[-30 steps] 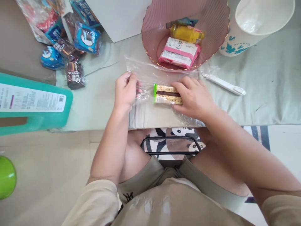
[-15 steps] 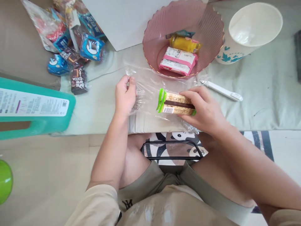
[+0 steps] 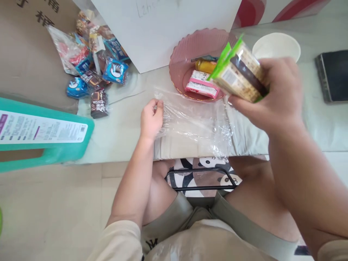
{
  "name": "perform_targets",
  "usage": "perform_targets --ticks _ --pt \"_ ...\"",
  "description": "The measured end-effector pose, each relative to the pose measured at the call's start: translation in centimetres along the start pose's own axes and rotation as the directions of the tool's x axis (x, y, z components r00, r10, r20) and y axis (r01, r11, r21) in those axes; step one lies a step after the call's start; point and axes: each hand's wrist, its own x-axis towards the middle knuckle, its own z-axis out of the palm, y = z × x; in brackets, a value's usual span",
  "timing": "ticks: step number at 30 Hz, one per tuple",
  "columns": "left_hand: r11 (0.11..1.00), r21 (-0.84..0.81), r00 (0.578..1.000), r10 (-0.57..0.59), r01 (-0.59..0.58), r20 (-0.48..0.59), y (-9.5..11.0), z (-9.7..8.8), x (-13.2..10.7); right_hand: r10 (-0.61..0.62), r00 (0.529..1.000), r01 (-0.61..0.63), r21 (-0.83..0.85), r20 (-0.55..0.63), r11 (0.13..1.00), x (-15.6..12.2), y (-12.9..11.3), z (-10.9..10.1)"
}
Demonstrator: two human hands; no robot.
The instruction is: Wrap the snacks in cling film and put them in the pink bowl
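Observation:
My left hand [image 3: 152, 117] pinches the left edge of a clear plastic bag [image 3: 193, 125], which lies spread over the front of the table. In my right hand [image 3: 282, 90] is a snack packet [image 3: 239, 74] with bright green ends, a barcode and a dark band across a pale grainy print. It is tilted and raised in front of the pink ribbed bowl [image 3: 179, 54] and the white paper cup [image 3: 276, 47], hiding part of both. Inside the bowl lie a pink and white wafer packet [image 3: 201, 84] and a yellow packet [image 3: 204, 66].
Several wrapped snacks [image 3: 95, 61] are heaped at the back left beside a cardboard box [image 3: 27, 47]. A teal bottle [image 3: 62, 150] lies at the left edge. Behind the bowl stands a white box [image 3: 163, 32]. A dark phone-like object [image 3: 334, 76] is at the far right.
My right hand has lifted the snack packet off the bag, up and to the right, tilting it. My left hand keeps its pinch on the bag. The view has shifted slightly.

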Motion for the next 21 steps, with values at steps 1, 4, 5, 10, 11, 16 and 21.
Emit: perform_targets --ticks 1,4,5,10,11,16,21 --pt "1.000 0.004 1.000 -0.001 0.001 0.006 0.1 -0.1 -0.1 0.026 0.999 -0.025 -0.031 0.038 0.999 1.5 -0.4 0.2" --pt "1.000 0.007 1.000 0.006 -0.006 0.023 0.1 -0.2 -0.3 0.059 0.979 -0.037 -0.117 0.195 0.992 5.6 -2.0 1.2" --pt "1.000 0.005 1.000 0.009 -0.010 0.026 0.1 -0.3 -0.3 0.055 0.967 -0.019 -0.146 0.250 0.989 6.5 -2.6 1.7" --pt "0.999 -0.035 0.999 0.017 -0.016 0.036 0.2 -0.4 -0.3 -0.034 0.882 0.111 -0.137 0.470 0.984 8.3 -3.9 3.5" --pt "0.999 -0.045 0.999 0.015 -0.014 0.036 0.3 -0.4 -0.2 -0.050 0.875 0.114 -0.104 0.482 0.988 8.4 -3.4 3.8" --pt "0.997 -0.079 0.999 0.011 -0.007 0.048 0.8 -0.3 -0.2 -0.192 0.850 0.163 0.102 0.491 0.981 10.1 1.7 5.4" --pt "0.997 -0.077 0.998 -0.006 0.011 0.064 0.8 -0.1 -0.4 -0.012 0.790 0.053 -0.049 0.613 0.997 11.9 3.3 6.2"
